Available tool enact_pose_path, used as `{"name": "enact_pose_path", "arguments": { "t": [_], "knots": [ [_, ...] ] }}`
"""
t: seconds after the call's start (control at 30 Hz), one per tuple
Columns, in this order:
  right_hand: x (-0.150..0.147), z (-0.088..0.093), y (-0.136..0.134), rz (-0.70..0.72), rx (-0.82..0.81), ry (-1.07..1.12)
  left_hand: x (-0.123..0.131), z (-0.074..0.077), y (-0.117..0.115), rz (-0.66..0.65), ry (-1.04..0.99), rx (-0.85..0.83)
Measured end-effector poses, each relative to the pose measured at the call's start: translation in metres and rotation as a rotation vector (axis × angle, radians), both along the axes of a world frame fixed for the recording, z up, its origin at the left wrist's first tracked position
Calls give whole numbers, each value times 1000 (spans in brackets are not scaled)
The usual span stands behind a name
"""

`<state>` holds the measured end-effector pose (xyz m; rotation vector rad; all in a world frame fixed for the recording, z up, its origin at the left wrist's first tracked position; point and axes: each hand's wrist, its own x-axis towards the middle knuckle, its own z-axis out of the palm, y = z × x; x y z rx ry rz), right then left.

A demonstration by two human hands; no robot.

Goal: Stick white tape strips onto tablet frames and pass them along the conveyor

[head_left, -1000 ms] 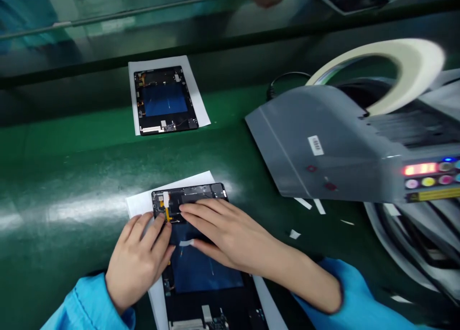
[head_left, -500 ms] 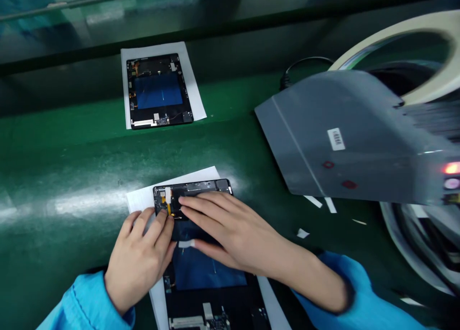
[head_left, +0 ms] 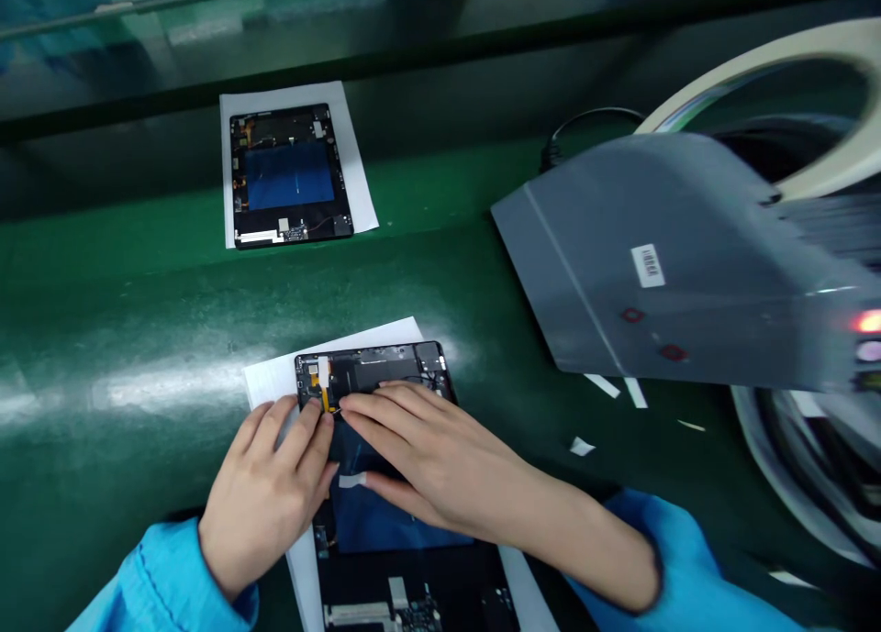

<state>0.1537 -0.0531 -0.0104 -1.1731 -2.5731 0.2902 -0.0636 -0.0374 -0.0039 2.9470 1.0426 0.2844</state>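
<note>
An opened tablet point(head_left: 385, 572) lies on white paper point(head_left: 270, 382) in front of me, its inner parts and blue battery facing up. My left hand point(head_left: 265, 490) has its bent fingers pressed together on the tablet's upper left, their tips on a yellow ribbon cable point(head_left: 326, 397). From the right, my right hand point(head_left: 447, 458) reaches over the tablet, its fingertips close to the left ones beside the cable. A short white strip of tape point(head_left: 350, 481) clings to my right thumb tip, above the battery. My right palm hides part of the tablet.
Another opened tablet point(head_left: 289, 175) lies on paper at the back left. A grey tape dispenser point(head_left: 585, 265) with a lit red light stands at the right, beside a large cream ring point(head_left: 722, 77). White scraps point(head_left: 582, 447) lie on the green table point(head_left: 138, 338).
My right hand's fingertips have shifted down and slightly left on the tablet, toward the left fingertips, showing more of its top edge. The tape strip has moved slightly down. My left hand stays put.
</note>
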Motion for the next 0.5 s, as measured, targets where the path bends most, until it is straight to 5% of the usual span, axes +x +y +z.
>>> {"name": "enact_pose_path", "arguments": {
  "t": [0.5],
  "knots": [
    [2, 4, 16, 8, -3, 37, 5, 2, -3, 36, 43, -26]
  ]
}}
